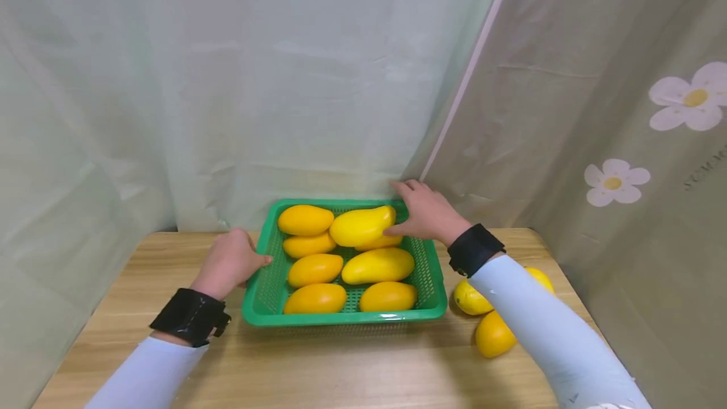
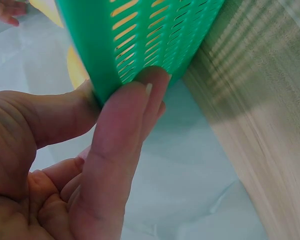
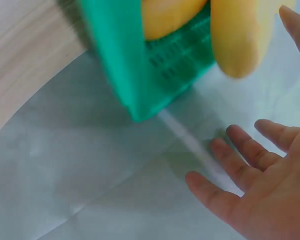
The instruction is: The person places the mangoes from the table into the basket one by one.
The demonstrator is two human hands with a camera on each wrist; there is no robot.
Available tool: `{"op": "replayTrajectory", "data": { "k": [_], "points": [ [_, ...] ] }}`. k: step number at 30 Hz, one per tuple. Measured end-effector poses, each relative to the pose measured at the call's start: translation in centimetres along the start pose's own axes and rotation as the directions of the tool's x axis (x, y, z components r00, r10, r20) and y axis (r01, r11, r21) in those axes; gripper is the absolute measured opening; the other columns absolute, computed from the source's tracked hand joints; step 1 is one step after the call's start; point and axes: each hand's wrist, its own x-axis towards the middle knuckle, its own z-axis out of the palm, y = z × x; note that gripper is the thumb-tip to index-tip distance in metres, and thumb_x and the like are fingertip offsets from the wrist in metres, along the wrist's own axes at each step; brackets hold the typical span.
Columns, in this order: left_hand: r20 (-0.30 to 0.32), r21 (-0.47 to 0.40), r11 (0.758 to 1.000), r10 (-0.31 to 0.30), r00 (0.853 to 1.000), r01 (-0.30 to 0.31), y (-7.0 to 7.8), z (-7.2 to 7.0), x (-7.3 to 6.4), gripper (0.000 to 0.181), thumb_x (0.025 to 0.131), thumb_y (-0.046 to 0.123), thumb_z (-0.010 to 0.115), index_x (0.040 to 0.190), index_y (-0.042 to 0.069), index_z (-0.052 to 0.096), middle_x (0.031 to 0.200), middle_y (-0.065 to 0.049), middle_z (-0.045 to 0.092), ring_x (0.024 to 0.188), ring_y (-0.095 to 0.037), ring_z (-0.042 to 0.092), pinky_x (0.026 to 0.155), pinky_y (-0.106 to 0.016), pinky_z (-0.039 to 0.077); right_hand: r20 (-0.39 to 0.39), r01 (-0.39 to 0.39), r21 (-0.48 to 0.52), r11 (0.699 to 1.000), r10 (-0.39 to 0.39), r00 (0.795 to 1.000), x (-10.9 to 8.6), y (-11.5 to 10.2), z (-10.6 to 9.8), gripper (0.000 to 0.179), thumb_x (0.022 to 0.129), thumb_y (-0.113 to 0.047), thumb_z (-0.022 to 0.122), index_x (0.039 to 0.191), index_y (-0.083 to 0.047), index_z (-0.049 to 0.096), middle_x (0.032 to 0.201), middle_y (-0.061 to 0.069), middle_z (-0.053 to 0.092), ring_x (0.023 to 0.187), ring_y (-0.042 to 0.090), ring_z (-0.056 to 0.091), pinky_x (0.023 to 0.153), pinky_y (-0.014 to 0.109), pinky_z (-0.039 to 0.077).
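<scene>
A green plastic basket (image 1: 343,319) holds several yellow-orange mangoes, set roughly in rows. On its left rim, my left hand (image 1: 230,260) pinches the edge, thumb on the inner side and fingers against the slotted outer wall (image 2: 155,37). Over the basket's back right corner is my right hand (image 1: 428,212), its fingers spread and holding nothing. The nearest fruit to it is a brighter yellow mango (image 1: 359,227), which lies on top of others at the back. In the right wrist view, the spread fingers (image 3: 237,165) stand apart from the basket's corner and that mango (image 3: 237,42).
To the right of the basket a lemon (image 1: 470,299), a round orange-yellow fruit (image 1: 494,335) and another yellow fruit (image 1: 541,278) lie on the wooden table (image 1: 318,371), partly covered by my right forearm. Pale curtains (image 1: 318,81) hang close behind and at the sides.
</scene>
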Motion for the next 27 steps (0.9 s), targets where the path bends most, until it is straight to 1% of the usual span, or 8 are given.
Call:
{"op": "replayTrajectory", "data": {
  "k": [4,10,13,20,24,27],
  "points": [
    [0.001,0.007,1.0,-0.002,1.0,0.002,-0.1,-0.1,-0.1,0.03,0.079,0.027,0.072,0.072,0.001,0.059,0.062,-0.008,0.053,0.049,-0.02,0.057,0.045,-0.028,0.047,-0.013,0.002,0.04,0.999,-0.002,1.0,-1.0,1.4,-0.2,0.1,0.07,-0.069,0.063,0.147,-0.018,0.026,0.144,0.011,0.03,0.126,0.027,0.033,0.096,0.042,0.037],
    [0.0,0.016,1.0,0.001,1.0,-0.001,-0.2,-0.3,-0.1,0.03,0.079,0.026,0.072,0.072,0.001,0.058,0.061,-0.008,0.053,0.05,-0.02,0.058,0.045,-0.028,0.047,-0.027,0.02,0.066,0.998,-0.018,0.999,-2.7,3.0,0.2,0.094,0.072,-0.065,0.066,0.144,-0.016,0.033,0.14,0.009,0.036,0.123,0.025,0.037,0.095,0.04,0.038],
    [0.004,0.023,1.0,-0.004,1.0,0.003,-0.3,-0.4,-0.1,0.03,0.079,0.027,0.072,0.073,0.001,0.059,0.061,-0.007,0.053,0.05,-0.02,0.058,0.045,-0.028,0.047,-0.025,0.005,0.076,0.997,-0.003,1.0,-3.5,3.8,0.4,0.091,0.072,-0.064,0.066,0.143,-0.016,0.036,0.139,0.009,0.037,0.122,0.024,0.038,0.094,0.04,0.039],
    [0.004,0.012,1.0,-0.007,1.0,0.007,-0.5,-0.3,0.0,0.03,0.079,0.026,0.072,0.074,0.0,0.06,0.062,-0.008,0.053,0.05,-0.021,0.058,0.045,-0.028,0.047,0.001,-0.043,0.113,0.993,0.044,0.999,-5.5,5.5,0.6,0.088,0.073,-0.062,0.067,0.142,-0.016,0.038,0.143,0.014,0.033,0.125,0.029,0.036,0.095,0.046,0.038],
    [0.008,0.008,1.0,-0.009,1.0,0.009,-0.5,-0.4,-0.1,0.03,0.079,0.026,0.072,0.075,-0.001,0.06,0.063,-0.008,0.054,0.05,-0.02,0.058,0.046,-0.028,0.047,0.023,-0.074,0.135,0.988,0.071,0.997,-6.8,6.4,1.1,0.088,0.072,-0.063,0.067,0.14,-0.014,0.04,0.141,0.016,0.035,0.124,0.031,0.037,0.096,0.048,0.037],
    [0.011,0.011,1.0,-0.01,1.0,0.01,-0.4,-0.4,0.0,0.03,0.08,0.026,0.072,0.076,-0.001,0.06,0.064,-0.009,0.054,0.05,-0.02,0.058,0.046,-0.028,0.048,0.044,-0.082,0.132,0.988,0.077,0.996,-7.9,7.3,1.5,0.087,0.071,-0.065,0.067,0.137,-0.013,0.044,0.137,0.015,0.04,0.121,0.031,0.04,0.095,0.05,0.037]
  ]
}}
